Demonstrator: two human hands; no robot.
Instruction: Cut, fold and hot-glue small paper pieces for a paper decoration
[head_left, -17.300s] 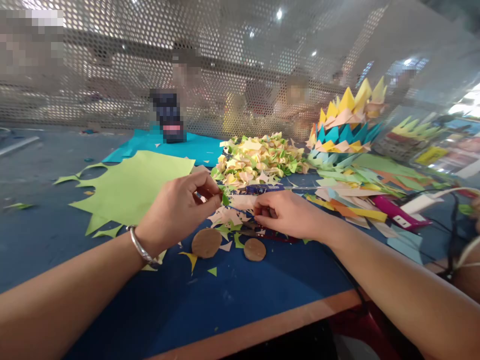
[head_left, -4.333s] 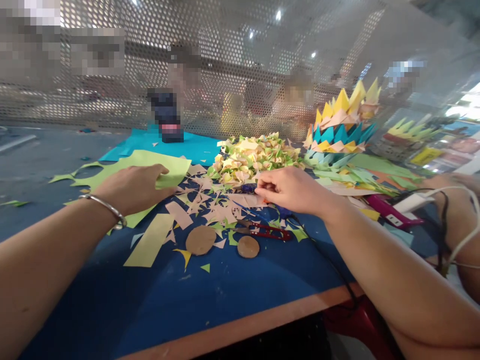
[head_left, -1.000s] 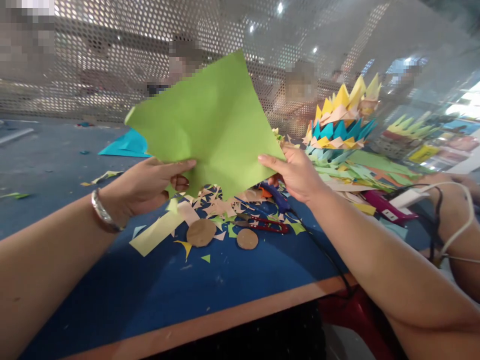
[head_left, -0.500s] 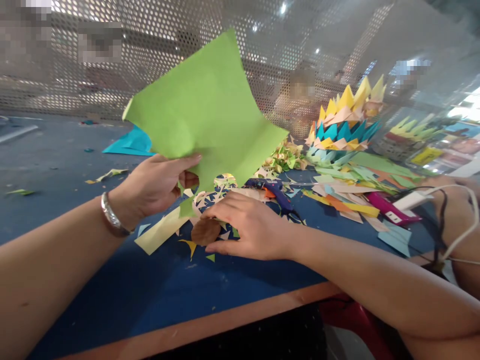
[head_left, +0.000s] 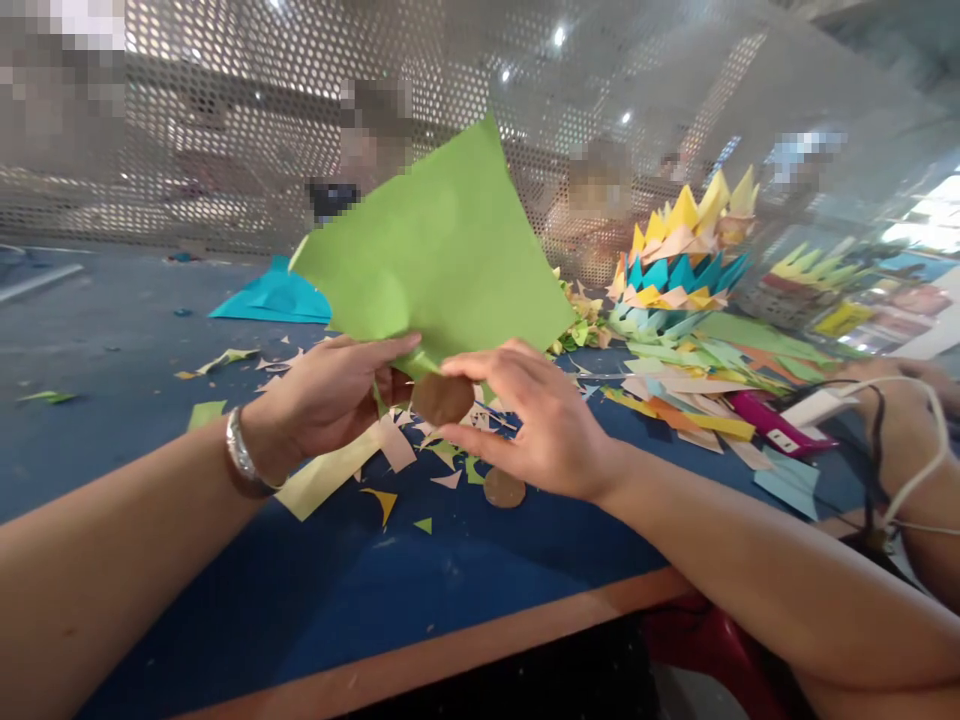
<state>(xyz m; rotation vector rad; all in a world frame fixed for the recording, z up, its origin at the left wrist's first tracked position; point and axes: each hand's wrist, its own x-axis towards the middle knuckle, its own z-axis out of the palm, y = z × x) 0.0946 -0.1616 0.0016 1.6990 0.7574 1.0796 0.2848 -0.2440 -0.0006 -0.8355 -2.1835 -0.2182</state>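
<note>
The left hand point(head_left: 326, 395) holds up a large green paper sheet point(head_left: 450, 250) by its lower edge, thumb on the near face, fingers behind. The right hand point(head_left: 544, 425) has a round, flat brown disc point(head_left: 444, 400) between its thumb and fingers. This looks like a moment of bringing disc and sheet together. Any shift of the disc calls for a steady left hand, since the sheet looks thin and likely to flex.

The disc sits inside the right grip, thumb below and fingers above, at the sheet's lower edge. It appears to overlap that edge; whether they touch, I cannot tell. The left grip is closed on the sheet, just beside the disc; the sheet rises tilted above both hands.

Below the right hand, a smaller round brown disc point(head_left: 504, 488) lies on the blue worktop point(head_left: 360, 590). A long pale yellow paper strip point(head_left: 319, 482) lies below the left hand, near an orange-yellow curved paper scrap point(head_left: 385, 504) and a tiny green paper triangle point(head_left: 425, 525).
</note>
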